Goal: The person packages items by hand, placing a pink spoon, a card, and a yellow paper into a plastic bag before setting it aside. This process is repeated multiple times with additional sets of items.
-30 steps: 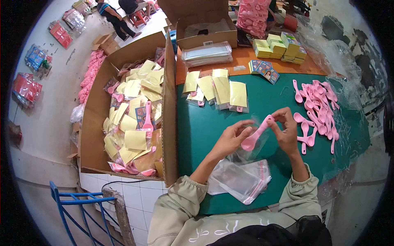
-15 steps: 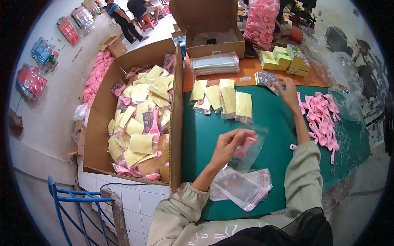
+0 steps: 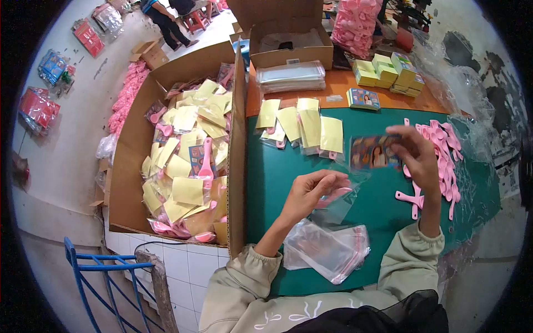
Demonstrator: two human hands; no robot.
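My left hand (image 3: 308, 195) is closed on a clear plastic bag (image 3: 340, 210) with a pink measuring spoon (image 3: 335, 196) in it. My right hand (image 3: 417, 156) pinches a printed card (image 3: 371, 153), blurred by motion, to the upper right of the bag. Below my left hand lies a pile of clear bags (image 3: 327, 252) on the green mat (image 3: 272, 222). Loose pink spoons (image 3: 447, 150) are heaped beyond my right hand. The stack of printed cards (image 3: 364, 99) sits at the mat's far edge. Filled bags with yellow card backs (image 3: 331, 135) lie left of it.
A big cardboard box (image 3: 237, 166) on the left holds many filled bags. Behind the mat are an open carton (image 3: 291, 58), a stack of clear bags (image 3: 290, 76), yellow card stacks (image 3: 383, 72) and a sack of pink spoons (image 3: 355, 25). People (image 3: 166, 25) are in the far background.
My right hand has come away from the card stack with a card, moving down and toward me. My left hand stays nearly in place with the bag. The view has shifted slightly.
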